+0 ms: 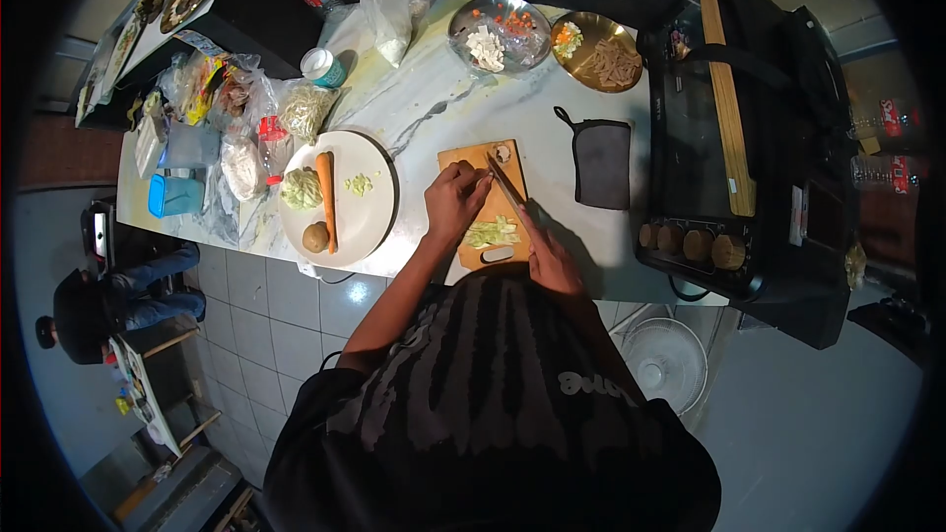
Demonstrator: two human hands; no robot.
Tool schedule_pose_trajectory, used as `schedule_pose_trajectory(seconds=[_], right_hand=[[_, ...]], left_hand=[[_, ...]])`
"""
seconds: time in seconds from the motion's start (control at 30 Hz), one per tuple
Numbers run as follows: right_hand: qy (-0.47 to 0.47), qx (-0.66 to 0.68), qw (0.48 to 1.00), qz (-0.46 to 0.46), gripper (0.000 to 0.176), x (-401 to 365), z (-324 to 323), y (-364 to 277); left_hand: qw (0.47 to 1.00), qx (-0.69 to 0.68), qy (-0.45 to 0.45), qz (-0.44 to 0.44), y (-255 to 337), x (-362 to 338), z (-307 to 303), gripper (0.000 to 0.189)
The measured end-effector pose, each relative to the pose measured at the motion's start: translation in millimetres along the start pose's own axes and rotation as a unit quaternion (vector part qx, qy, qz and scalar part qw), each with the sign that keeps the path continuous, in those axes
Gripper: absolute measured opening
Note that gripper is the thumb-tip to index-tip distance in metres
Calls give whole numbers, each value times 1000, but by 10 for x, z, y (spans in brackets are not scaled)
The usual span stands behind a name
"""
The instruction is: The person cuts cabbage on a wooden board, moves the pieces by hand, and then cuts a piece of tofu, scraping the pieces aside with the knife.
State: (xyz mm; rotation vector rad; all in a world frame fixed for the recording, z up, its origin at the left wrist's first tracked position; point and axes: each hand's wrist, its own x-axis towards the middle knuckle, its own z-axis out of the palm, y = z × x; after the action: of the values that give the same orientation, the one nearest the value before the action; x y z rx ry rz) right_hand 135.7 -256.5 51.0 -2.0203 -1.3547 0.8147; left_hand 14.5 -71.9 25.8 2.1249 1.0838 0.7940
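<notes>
On a wooden cutting board lie pale green chopped pieces near its handle end and a small brownish piece at the far end. My left hand rests on the board's left side, fingers curled on a brown item, mostly hidden. My right hand grips a knife, whose blade points away over the board beside my left fingertips. To the left, a white plate holds a carrot, a cabbage piece, a round brown vegetable and chopped green bits.
Two metal plates with cut food stand at the back. A black pouch lies right of the board, before a black oven. Bags and bottles crowd the left. Another person sits far left.
</notes>
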Motion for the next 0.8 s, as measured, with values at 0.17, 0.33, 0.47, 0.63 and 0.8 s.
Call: schedule_pose_trajectory(seconds=[0.17, 0.33, 0.47, 0.63, 0.8], right_hand=[[-16, -14, 1000, 10, 88, 0, 27, -32], [-25, -23, 999, 20, 86, -18, 56, -71], [21, -8, 998, -55, 87, 10, 109, 15], [-41, -42, 998, 25, 90, 21, 133, -20], [-40, -123, 992, 13, 92, 14, 207, 25]], left_hand=[[1000, -27, 8, -5, -18, -14, 10, 15], [1000, -25, 1, -12, -8, -6, 7, 15], [1000, -17, -3, -11, -12, 5, 9, 15], [1000, -18, -3, -11, -26, -8, 30, 14], [1000, -14, 5, -4, -24, -15, 35, 13]])
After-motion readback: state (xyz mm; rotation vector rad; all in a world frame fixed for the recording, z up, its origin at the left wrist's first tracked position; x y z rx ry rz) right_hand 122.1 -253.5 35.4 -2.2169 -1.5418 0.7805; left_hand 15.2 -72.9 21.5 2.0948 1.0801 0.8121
